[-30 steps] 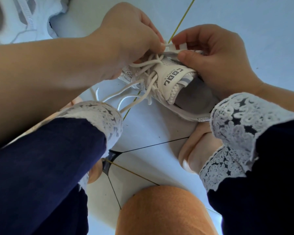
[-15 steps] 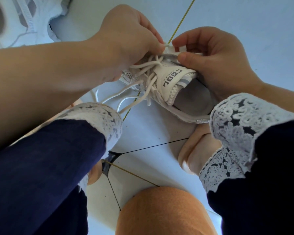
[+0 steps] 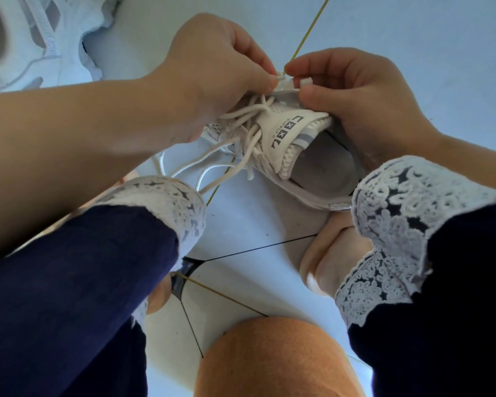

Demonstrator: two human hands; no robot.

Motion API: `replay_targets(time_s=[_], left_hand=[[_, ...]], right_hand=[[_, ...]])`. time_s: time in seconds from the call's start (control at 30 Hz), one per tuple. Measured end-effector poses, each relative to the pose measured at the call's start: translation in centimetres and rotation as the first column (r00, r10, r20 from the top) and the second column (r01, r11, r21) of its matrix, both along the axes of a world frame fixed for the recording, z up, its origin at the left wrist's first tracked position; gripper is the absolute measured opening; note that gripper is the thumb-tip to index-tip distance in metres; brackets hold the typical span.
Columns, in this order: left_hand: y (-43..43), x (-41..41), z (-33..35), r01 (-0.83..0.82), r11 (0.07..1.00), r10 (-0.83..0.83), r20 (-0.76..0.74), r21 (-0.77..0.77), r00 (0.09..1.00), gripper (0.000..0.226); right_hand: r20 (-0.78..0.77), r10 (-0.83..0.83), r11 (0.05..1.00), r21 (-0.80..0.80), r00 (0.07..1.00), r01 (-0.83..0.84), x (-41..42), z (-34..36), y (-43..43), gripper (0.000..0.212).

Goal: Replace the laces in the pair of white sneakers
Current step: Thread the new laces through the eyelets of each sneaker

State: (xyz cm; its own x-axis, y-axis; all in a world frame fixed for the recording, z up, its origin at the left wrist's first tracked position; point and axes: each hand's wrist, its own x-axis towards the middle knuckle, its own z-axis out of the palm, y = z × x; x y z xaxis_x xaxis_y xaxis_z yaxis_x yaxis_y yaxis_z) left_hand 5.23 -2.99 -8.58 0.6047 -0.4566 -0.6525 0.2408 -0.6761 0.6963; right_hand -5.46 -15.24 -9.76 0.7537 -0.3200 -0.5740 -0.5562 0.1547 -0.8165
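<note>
Your L hand (image 3: 212,67) pinches the lace (image 3: 249,110) tip betw. thumb & forefinger. Your R hand (image 3: 355,104) curls round the sneaker (image 3: 284,133) collar, thumb & forefinger nipping a small white tab (image 3: 305,81) just beside that tip. Sneaker's mid-frame, betw. your knees. Its mouth faces you, grey insole (image 3: 324,164) inside. Long axis approx. 10-to-4 o'clock: heel at 4, toe hidden under L hand. Loose lace ends trail toward 7. Second sneaker (image 3: 40,32) lies at 10 o'clock on the pale floor (image 3: 413,30).

I read sneaker (image 3: 287,130) as matt knit mesh, tongue patch smooth | laces (image 3: 242,116) matt woven cord | cuffs (image 3: 398,202) white openwork lace over smooth navy cloth | floor (image 3: 255,224) smooth, slightly glossy tile
</note>
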Motion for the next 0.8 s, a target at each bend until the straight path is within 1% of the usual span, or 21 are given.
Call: replay_targets(time_s=[0.07, 0.2, 0.27, 0.4, 0.57, 0.63, 0.7, 0.8], left_hand=[[0.1, 0.0, -0.2, 0.005, 1.000, -0.005, 0.009, 0.001, 1.000, 0.010], [0.1, -0.3, -0.5, 0.006, 1.000, -0.006, 0.036, 0.004, 0.999, 0.008], [0.2, -0.4, -0.6, -0.004, 1.000, 0.004, 0.048, -0.003, 0.999, 0.008], [0.4, -0.6, -0.7, -0.015, 1.000, 0.016, 0.048, -0.022, 0.999, 0.008], [0.6, -0.6, -0.8, -0.019, 0.999, 0.021, 0.051, -0.039, 0.998, 0.010], [0.7, -0.7, -0.8, -0.021, 0.999, 0.023, 0.054, -0.046, 0.998, 0.011], [0.8, -0.8, -0.8, -0.020, 0.998, 0.023, 0.051, -0.057, 0.998, 0.010], [0.9, -0.9, -0.7, -0.026, 0.997, 0.029, 0.042, -0.071, 0.999, 0.008]], right_hand=[[-0.038, -0.029, 1.000, 0.009, 0.999, 0.030, 0.2, 0.1, 0.0, 0.015], [-0.105, -0.029, 1.000, -0.015, 0.994, 0.027, 0.8, 0.2, 0.2, 0.012], [-0.129, -0.033, 0.999, 0.000, 0.991, 0.033, 0.9, 0.3, 0.1, 0.010], [-0.151, -0.036, 0.998, 0.042, 0.988, 0.042, 1.0, 0.5, 0.0, 0.002], [-0.206, -0.028, 0.994, 0.097, 0.978, 0.049, 1.5, 0.4, -0.4, 0.005], [-0.220, -0.005, 0.995, 0.098, 0.975, 0.027, 1.5, 0.6, -0.5, 0.006], [-0.213, 0.060, 0.998, 0.031, 0.975, -0.054, 1.4, 0.9, -0.5, 0.007], [-0.209, 0.176, 0.957, -0.194, 0.962, -0.217, 1.4, 1.3, -0.3, 0.012]])
